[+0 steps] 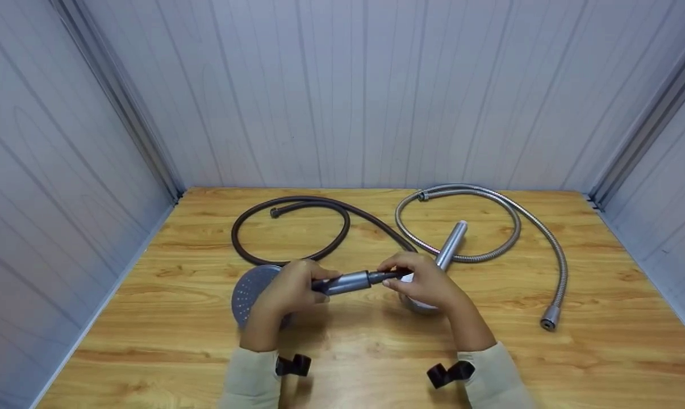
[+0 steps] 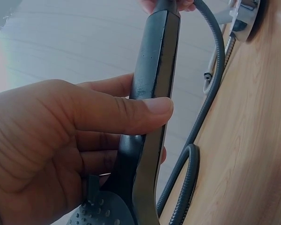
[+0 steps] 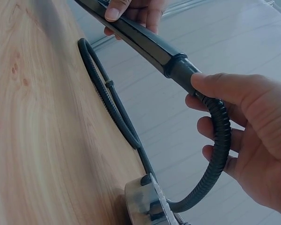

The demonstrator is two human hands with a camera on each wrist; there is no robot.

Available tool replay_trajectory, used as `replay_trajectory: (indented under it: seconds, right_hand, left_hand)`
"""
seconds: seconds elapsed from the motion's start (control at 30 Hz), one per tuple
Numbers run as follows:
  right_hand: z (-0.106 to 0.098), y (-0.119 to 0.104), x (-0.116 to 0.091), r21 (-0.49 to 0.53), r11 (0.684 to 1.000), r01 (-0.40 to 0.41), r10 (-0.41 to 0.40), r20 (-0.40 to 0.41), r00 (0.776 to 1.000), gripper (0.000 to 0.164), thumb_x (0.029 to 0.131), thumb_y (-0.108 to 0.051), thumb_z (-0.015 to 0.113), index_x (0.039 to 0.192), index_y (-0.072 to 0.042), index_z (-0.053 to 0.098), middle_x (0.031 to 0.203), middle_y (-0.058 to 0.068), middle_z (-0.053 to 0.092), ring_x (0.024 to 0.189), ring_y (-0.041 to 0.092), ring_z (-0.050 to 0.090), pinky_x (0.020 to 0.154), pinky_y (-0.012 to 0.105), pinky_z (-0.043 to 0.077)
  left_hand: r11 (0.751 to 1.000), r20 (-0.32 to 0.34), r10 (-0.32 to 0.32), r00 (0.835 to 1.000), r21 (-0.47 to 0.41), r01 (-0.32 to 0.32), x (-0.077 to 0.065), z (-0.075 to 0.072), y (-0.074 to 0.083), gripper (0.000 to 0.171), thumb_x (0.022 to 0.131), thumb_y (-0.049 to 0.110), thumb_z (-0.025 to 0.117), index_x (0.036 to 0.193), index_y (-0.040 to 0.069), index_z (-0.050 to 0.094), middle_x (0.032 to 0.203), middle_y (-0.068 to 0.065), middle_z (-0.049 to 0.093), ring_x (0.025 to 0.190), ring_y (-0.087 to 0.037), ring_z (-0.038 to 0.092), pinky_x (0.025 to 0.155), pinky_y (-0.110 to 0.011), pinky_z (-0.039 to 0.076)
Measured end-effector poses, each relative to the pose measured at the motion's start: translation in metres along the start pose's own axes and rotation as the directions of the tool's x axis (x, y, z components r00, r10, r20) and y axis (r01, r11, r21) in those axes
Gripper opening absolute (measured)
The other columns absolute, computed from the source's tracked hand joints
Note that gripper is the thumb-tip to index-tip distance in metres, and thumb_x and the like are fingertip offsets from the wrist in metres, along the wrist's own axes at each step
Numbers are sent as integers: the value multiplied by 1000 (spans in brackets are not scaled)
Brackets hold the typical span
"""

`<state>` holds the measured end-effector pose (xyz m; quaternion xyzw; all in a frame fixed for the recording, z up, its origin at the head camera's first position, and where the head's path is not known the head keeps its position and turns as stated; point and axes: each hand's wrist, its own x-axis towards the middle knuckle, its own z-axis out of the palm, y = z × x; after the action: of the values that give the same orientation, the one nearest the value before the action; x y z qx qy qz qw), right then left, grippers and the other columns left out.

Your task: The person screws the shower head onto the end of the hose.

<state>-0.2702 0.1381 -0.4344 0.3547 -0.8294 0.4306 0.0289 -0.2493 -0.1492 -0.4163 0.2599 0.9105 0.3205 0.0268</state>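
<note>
My left hand (image 1: 291, 287) grips a dark shower head (image 1: 249, 295) by its handle, thumb along one side in the left wrist view. The round spray face, dotted with nozzles, is partly hidden behind that hand. My right hand (image 1: 425, 278) pinches the end fitting (image 3: 182, 72) of a dark hose (image 1: 234, 230) between thumb and fingers. That fitting sits against the handle's end, in line with it. From there the ribbed hose bends down past my right palm. Both pieces are held above the wooden table (image 1: 166, 318).
A chrome shower head (image 1: 451, 244) lies under my right hand, its handle pointing away. Behind it a silver metal hose (image 1: 558, 250) is coiled, with one end at the right. The dark hose's free end (image 1: 275, 212) lies at back left. Pale panel walls (image 1: 342, 91) enclose the table.
</note>
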Motion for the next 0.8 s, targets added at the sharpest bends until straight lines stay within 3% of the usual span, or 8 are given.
replay_trajectory:
  seconds: [0.3, 0.53, 0.8]
  right_hand:
    - [0, -2, 0, -10, 1000, -25, 25, 4, 1000, 21, 89, -19, 72, 108, -9, 73, 100, -1, 70, 89, 15, 61, 79, 32, 52]
    - [0, -3, -1, -12, 999, -53, 53, 12, 999, 25, 90, -21, 71, 111, -8, 72, 102, 0, 69, 91, 16, 61, 81, 37, 52]
    - [1, -5, 1, -5, 1000, -16, 16, -6, 1000, 27, 85, -10, 76, 112, -9, 70, 107, -4, 68, 90, 16, 58, 81, 34, 50]
  left_hand:
    - [999, -13, 35, 999, 22, -35, 0, 0, 0, 46, 74, -3, 79, 118, 10, 72, 103, -2, 72, 77, -12, 57, 68, -31, 50]
    - [999, -6, 26, 1000, 24, -26, 0, -1, 0, 47, 74, -2, 79, 118, 12, 72, 102, -1, 72, 76, -12, 57, 68, -30, 50]
    - [999, -11, 24, 1000, 23, -24, 0, -1, -1, 46, 75, -1, 79, 118, 11, 72, 100, -1, 72, 73, -13, 56, 66, -30, 49]
